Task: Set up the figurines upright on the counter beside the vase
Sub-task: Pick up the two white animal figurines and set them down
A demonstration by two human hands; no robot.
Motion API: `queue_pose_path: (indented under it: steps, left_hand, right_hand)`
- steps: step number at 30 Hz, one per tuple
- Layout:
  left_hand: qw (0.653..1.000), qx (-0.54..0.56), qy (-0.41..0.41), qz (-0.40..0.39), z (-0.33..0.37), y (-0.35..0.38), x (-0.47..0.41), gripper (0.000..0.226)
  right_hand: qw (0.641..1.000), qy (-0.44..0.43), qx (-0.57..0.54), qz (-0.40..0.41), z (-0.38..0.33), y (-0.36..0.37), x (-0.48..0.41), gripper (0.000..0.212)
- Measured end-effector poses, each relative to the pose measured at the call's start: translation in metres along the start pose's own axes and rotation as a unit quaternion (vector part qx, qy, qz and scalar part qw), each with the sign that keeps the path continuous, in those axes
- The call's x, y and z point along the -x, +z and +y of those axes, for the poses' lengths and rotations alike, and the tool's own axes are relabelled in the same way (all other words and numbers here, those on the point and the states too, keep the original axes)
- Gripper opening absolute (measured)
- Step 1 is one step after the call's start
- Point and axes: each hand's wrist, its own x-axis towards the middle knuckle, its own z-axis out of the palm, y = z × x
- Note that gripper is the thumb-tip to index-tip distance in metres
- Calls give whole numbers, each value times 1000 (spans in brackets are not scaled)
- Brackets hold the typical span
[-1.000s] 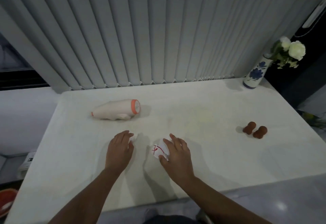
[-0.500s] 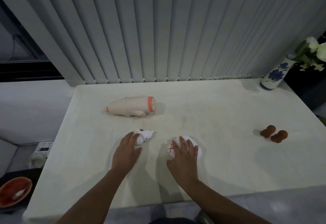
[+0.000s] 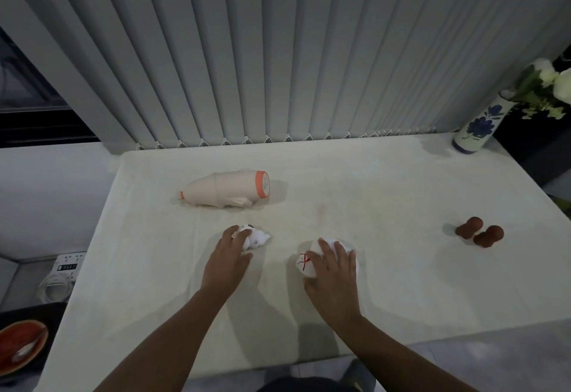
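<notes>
Already low over the pale stone counter (image 3: 386,194), the left hand (image 3: 227,263) curls its fingertips onto the near end of a small white animal figurine (image 3: 255,237) lying on its side, its long axis running away to the right of the fingers; whether the grip has closed cannot be told. The right hand (image 3: 335,279) is spread flat over a rounded white figurine with red markings (image 3: 306,265), covering most of it, fingers loosely open. A red scrawl shows on that figurine's left face, but it cannot be read. Farther back lies a peach bottle-shaped figurine with an orange base (image 3: 228,191), its axis left to right, nearer the left hand. The blue-flowered white vase (image 3: 477,127) stands well apart at the far right corner, so the right hand is judged better placed for that carry.
</notes>
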Motion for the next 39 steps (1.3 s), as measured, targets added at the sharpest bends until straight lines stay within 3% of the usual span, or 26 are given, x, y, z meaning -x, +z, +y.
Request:
queue_pose_path:
  steps: [9,21,24,28,35,39]
  left_hand:
    - [998,-21,39,33,0,-2,-5,43]
    - [997,9,73,32,26,0,-4,41]
    - [997,22,65,26,34,1,-7,38]
    - [997,22,71,-2,49,5,-13,39]
    - [995,23,94,10,80,21,-29,38]
    - [992,25,120,27,104,29,-47,38]
  right_hand:
    - [998,-37,46,-7,8,1,-2,45]
    - [998,-55,-2,-9,24,-10,-13,42]
    - [997,-70,-6,29,32,-9,-15,29]
    - [997,-44,-52,38,42,-17,-18,46]
    - [989,-13,-145,23,63,-35,-32,38]
    - [982,-20,-188,5,82,-53,-45,52]
